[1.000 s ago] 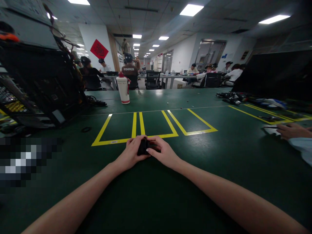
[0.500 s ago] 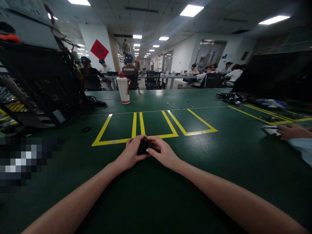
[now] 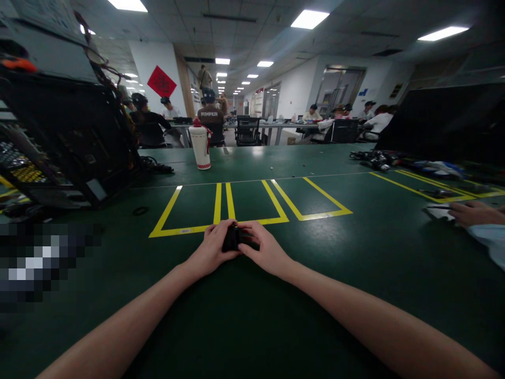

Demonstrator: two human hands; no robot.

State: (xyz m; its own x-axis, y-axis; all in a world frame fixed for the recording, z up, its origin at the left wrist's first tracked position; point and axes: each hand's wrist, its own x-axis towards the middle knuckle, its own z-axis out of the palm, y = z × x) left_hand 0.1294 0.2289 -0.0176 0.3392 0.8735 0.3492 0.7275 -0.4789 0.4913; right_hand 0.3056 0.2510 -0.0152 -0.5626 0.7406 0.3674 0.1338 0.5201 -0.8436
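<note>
Between my two hands is a small black block-like object (image 3: pixel 230 240), too dark to tell its kind. My left hand (image 3: pixel 215 244) is closed around its left side, fingers over the top and thumb along the near lower edge. On the other side, my right hand (image 3: pixel 263 246) grips it with bent fingers behind and the thumb tip at its near right face. Both hands are low over the green table (image 3: pixel 244 316), just in front of the yellow tape outlines (image 3: pixel 256 219). The far side of the black object is hidden by my fingers.
A white cup with a red lid (image 3: pixel 200 146) stands beyond the tape. An open computer case (image 3: pixel 74 142) is at the left, near a black ring (image 3: pixel 140 211). Cables (image 3: pixel 374 158) lie at the right. Another person's hand (image 3: pixel 473 212) holds a pen-like tool at the right edge.
My right thumb has shifted slightly at the black object's near face. Otherwise my hands and the object stay in nearly the same place.
</note>
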